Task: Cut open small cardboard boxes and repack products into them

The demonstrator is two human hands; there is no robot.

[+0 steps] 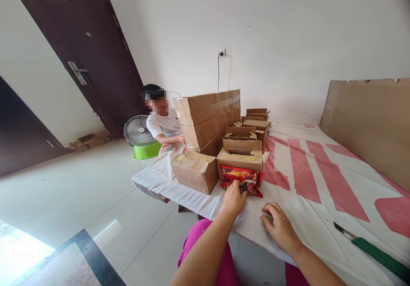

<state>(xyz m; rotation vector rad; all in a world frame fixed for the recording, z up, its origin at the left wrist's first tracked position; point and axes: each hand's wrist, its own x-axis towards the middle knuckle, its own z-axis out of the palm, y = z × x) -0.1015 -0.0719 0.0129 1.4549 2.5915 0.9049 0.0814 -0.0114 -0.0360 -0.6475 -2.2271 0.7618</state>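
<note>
My left hand (235, 199) has its fingers on a shiny red food packet (242, 177) with printed pictures, gripping its lower edge. The packet leans against the front of an open cardboard box (240, 164) whose top flaps stand up. Resting by the table's near edge, my right hand (280, 226) holds nothing, its fingers apart and loosely bent. A closed, taped carton (194, 171) sits just left of the packet.
Several open boxes (256, 126) line up behind the packet, beside a stack of taped cartons (205, 119). A person (163, 126) sits behind the stack. A green utility knife (378, 252), blade out, lies right on the cloth-covered table (307, 158). A large cardboard sheet (368, 124) stands far right.
</note>
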